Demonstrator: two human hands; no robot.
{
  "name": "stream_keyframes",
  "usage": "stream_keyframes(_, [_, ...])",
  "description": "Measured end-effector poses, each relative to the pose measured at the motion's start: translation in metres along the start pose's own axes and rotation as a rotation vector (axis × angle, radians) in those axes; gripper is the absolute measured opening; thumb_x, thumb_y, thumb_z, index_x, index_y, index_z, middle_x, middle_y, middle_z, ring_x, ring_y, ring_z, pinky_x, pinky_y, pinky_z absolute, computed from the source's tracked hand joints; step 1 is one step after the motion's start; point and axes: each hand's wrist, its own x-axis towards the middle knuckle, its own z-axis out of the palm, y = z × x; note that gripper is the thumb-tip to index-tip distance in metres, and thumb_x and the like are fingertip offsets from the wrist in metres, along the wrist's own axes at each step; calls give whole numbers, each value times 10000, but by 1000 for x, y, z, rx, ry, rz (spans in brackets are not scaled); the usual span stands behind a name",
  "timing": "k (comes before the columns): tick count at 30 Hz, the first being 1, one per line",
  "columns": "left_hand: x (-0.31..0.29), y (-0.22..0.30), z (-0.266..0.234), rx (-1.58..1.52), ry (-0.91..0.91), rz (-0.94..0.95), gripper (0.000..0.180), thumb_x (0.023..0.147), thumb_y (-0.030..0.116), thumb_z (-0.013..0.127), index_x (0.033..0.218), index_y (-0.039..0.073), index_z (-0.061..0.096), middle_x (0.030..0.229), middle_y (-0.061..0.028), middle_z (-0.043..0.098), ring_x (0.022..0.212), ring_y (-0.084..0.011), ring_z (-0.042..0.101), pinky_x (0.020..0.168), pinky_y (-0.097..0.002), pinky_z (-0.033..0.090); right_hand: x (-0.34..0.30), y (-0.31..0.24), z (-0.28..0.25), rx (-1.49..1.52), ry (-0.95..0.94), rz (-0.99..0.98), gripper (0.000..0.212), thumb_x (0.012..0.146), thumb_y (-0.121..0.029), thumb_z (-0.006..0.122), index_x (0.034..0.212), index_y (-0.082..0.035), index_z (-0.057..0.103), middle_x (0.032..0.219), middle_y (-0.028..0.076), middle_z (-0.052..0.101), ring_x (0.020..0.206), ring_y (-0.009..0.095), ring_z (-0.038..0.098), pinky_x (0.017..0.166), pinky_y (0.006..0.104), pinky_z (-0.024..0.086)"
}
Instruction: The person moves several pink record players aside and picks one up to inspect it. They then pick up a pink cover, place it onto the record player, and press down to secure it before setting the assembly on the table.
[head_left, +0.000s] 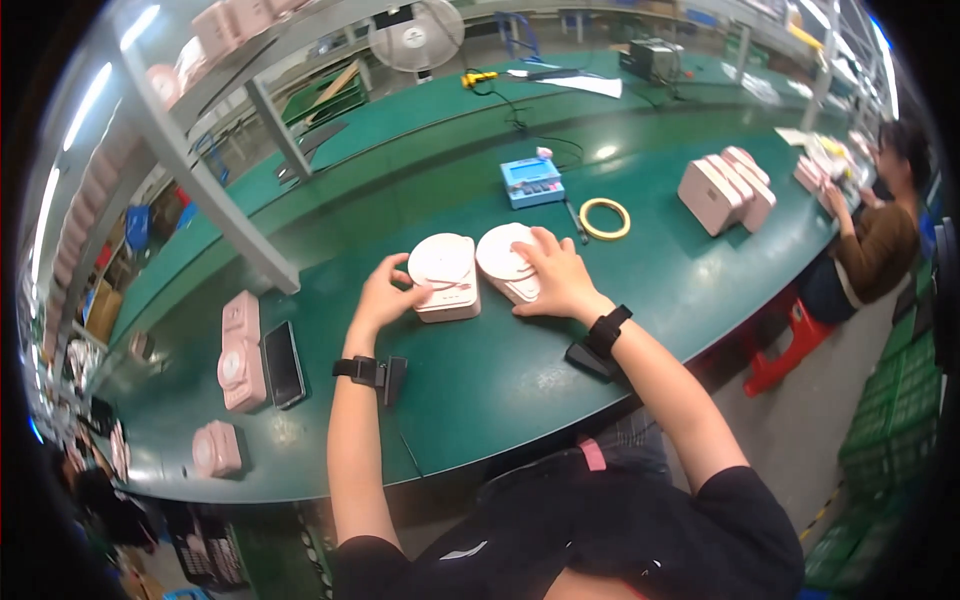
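Observation:
Two pale pink, box-shaped devices with round white discs on top sit side by side on the green table. My left hand (pixel 380 298) grips the left device (pixel 443 275) at its left side, thumb near the front and fingers curled by the disc's rim. Over the right side of the right device (pixel 505 252) my right hand (pixel 562 272) is closed, fingers on the disc and thumb at the lower front. This right device is turned at an angle, and my hand hides part of it. Black straps with small dark boxes are on both wrists.
Beyond the devices are a blue box-shaped instrument (pixel 533 182), a yellow tape roll (pixel 605 219) and a dark pen-like tool (pixel 577 222). A phone (pixel 284 365) lies left beside pink devices (pixel 240 355). More pink devices (pixel 722 190) stand right, near a seated person (pixel 885 230).

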Motion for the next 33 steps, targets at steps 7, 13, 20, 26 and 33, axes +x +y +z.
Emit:
stream_keyframes(7, [-19,-27,10,-408,-35,-20,871,696,151,738,1432,52,283,1080,-99,594,778,-134,560,746,-261,463,17,10,-4,88,-59,-67,881,516,-382,828,1293,-177,465,1371,176,348,1134,410,410,975,440,387])
stream_keyframes(13, [-13,-24,11,-577,-118,-71,901,662,79,709,1443,54,261,1127,-76,558,793,-139,547,795,-269,443,21,61,16,1118,-121,56,735,728,-267,712,1361,-57,403,1402,143,382,1289,280,361,1065,349,281])
stream_keyframes(20, [-11,-26,12,-630,-145,11,925,657,31,682,1454,48,213,1209,-76,517,879,-132,536,829,-269,435,28,52,10,1270,-123,116,659,796,-219,603,1372,0,371,1397,122,405,1301,208,360,1086,309,229])
stream_keyframes(26, [-7,-18,13,-665,-158,8,929,661,12,677,1455,45,196,1339,-97,422,912,-135,540,844,-262,437,28,57,12,1278,-132,146,651,792,-217,589,1370,-5,376,1394,126,409,1303,219,358,1089,312,226])
stream_keyframes(33, [-8,-18,9,-672,-156,-6,923,665,-3,678,1452,48,200,1424,-116,333,891,-116,549,812,-243,447,25,54,11,1348,-140,173,647,780,-206,583,1362,-4,385,1399,130,400,1311,230,345,1098,317,208])
